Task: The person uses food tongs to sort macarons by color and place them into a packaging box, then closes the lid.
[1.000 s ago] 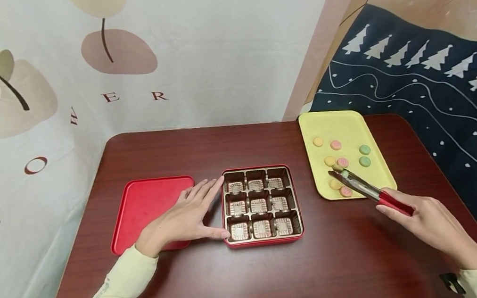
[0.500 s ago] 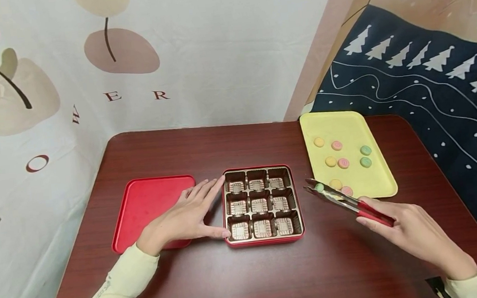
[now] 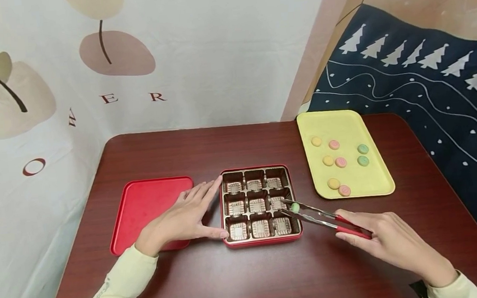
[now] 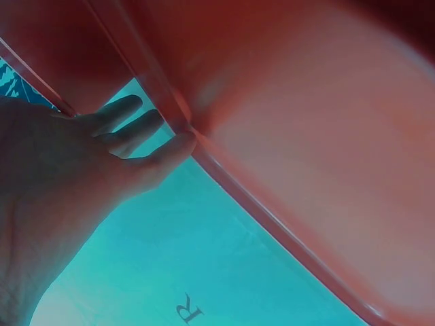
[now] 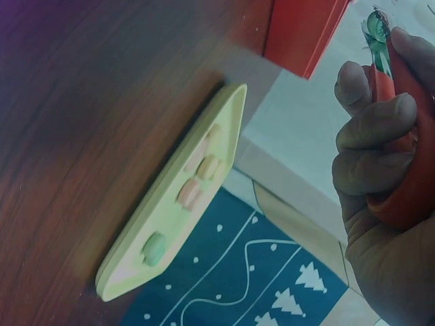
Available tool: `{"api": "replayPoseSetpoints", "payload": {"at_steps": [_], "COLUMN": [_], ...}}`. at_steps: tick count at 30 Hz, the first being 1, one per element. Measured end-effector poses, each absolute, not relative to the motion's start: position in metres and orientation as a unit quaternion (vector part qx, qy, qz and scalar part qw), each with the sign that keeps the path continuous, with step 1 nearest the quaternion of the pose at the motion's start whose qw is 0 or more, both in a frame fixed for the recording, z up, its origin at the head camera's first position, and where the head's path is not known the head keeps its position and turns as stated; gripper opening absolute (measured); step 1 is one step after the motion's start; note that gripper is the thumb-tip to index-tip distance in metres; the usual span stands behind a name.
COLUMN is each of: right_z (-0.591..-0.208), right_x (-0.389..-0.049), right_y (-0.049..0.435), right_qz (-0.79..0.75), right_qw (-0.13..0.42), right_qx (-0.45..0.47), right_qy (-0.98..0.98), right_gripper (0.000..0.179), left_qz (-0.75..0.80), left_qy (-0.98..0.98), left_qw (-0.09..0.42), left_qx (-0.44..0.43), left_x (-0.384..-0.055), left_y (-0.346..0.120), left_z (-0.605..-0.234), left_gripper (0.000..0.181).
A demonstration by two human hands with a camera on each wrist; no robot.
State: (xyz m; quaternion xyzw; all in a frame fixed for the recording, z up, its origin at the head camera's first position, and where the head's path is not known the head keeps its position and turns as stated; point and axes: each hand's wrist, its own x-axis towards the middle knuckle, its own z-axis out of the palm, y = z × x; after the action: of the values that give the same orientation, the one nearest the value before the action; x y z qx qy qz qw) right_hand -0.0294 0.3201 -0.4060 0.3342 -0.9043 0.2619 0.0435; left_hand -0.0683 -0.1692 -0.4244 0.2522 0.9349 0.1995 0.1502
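My right hand (image 3: 393, 244) grips metal tongs with red handles (image 3: 353, 231). Between the tongs' tips is a green macaron (image 3: 295, 207), over the right edge of a red square box (image 3: 263, 242). A brown-gold insert with several square compartments, all bare, fills that box. My left hand (image 3: 181, 222) has its fingers spread, with the fingertips and thumb touching the box's left side. In the right wrist view, my curled fingers (image 5: 374, 129) wrap the red handle, and the green macaron (image 5: 376, 26) shows at the tips.
A yellow tray (image 3: 375, 182) with several yellow, pink and green macarons stands at the right on the brown table (image 3: 216, 283). Partly under my left forearm and hand lies a red lid (image 3: 150, 206). Printed cloths (image 3: 222, 65) hang behind the table.
My right hand has moved left with the tongs, carrying the green macaron from the yellow tray to the box's right edge. My left hand has stayed at the box.
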Motion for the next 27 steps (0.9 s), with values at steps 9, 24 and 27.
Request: {"api": "replayPoseSetpoints", "payload": {"at_steps": [9,24,27], "right_z": [-0.41,-0.419,-0.421], "right_x": [-0.024,-0.023,-0.023], "right_y": [0.311,0.307,0.306], "right_qz": [0.238,0.236,0.24], "right_qw": [0.037,0.064,0.074], "right_qx": [0.347,0.397,0.406], "right_qy": [-0.906,-0.885,-0.879], "right_gripper": [0.057,0.051,0.048], "left_qz": [0.202,0.196,0.195], "left_qy": [0.934,0.934,0.934], "left_qw": [0.156,0.167,0.171], "left_qx": [0.252,0.246,0.245], "left_x": [-0.069,-0.072,-0.072], "left_y": [-0.169,-0.169,-0.168], "left_z": [-0.425,-0.422,-0.422], "left_gripper": [0.137,0.14,0.141]}}
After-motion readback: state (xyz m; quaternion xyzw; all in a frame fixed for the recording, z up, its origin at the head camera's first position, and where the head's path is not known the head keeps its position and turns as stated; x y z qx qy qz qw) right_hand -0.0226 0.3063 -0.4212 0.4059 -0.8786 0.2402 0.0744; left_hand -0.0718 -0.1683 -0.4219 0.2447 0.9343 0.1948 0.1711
